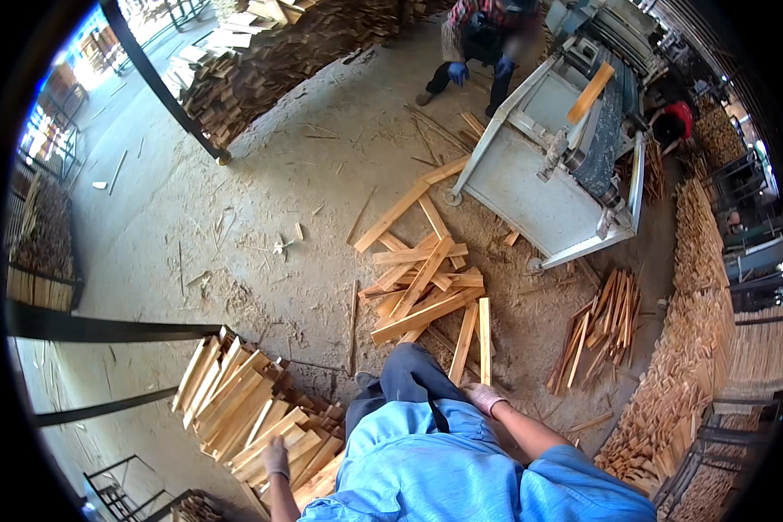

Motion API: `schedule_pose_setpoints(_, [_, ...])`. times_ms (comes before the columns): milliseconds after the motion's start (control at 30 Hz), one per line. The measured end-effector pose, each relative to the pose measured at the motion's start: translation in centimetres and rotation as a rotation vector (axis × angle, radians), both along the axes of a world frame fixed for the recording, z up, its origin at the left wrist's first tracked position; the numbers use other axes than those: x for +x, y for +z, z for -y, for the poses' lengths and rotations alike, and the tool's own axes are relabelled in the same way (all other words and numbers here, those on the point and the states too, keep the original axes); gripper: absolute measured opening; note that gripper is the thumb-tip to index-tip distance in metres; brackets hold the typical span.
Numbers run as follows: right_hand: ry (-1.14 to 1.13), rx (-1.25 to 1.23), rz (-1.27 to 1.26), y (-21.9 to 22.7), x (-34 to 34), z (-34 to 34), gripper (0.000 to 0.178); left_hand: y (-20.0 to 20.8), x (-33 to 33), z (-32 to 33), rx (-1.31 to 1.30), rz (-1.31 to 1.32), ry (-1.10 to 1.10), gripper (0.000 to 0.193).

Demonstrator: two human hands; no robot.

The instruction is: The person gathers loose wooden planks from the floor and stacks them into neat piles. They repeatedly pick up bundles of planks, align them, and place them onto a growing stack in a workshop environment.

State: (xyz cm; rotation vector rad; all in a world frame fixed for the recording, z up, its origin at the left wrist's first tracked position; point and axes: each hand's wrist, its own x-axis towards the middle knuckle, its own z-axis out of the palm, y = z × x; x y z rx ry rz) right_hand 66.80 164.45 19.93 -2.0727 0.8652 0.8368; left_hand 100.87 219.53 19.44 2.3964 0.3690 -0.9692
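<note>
Left hand (276, 458) rests flat, grip open, on the stacked wood slats (252, 409) at lower left. Right hand (482, 397), gloved, grip loosely open and empty, sits near the loose slat pile (426, 287) on the dirt floor (235, 226). Grey machine (557, 174) stands beyond.

Pale tan slats (422, 291) — blue shirt (426, 470)

No packages, labels, signs, screens.
</note>
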Motion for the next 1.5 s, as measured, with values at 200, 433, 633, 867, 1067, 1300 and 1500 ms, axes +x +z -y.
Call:
schedule_pose_setpoints(200, [-0.268, 0.100, -0.185, -0.1, 3.9, -1.1, 0.058, 11.4, 13.1, 14.1, -0.329, 0.183, 0.066, 0.033])
schedule_pose_setpoints(433, [-0.648, 0.185, -0.051, 1.6, 10.7, 1.1, 0.068, 0.7, 16.1, 8.4, -0.124, 0.308, -1.125, 0.045])
schedule_pose_setpoints(633, [-0.967, -0.113, -0.162, 3.2, 12.3, -0.8, 0.060, -4.0, 20.5, 10.7, -0.124, -0.045, -0.968, 0.025])
schedule_pose_setpoints(867, [-1.213, -0.015, -0.103, 7.2, 20.7, -8.9, 0.053, -1.4, 37.0, 18.6, -0.152, -0.193, -0.882, 0.015])
schedule_pose_setpoints(1067, [-1.438, 0.089, -0.038, 5.0, 24.8, -18.5, 0.051, 2.6, 45.4, 29.3, -0.121, -0.225, -0.467, 0.051])
schedule_pose_setpoints(1300, [-1.811, 0.276, 0.101, -2.7, 22.9, -25.7, 0.042, 3.0, 40.3, 40.2, 0.057, -0.213, -1.156, 0.060])
schedule_pose_setpoints(1500, [-1.974, 0.367, 0.118, -3.0, 23.4, -18.9, 0.054, -1.3, 32.8, 50.6, 0.147, -0.165, -1.633, 0.061])
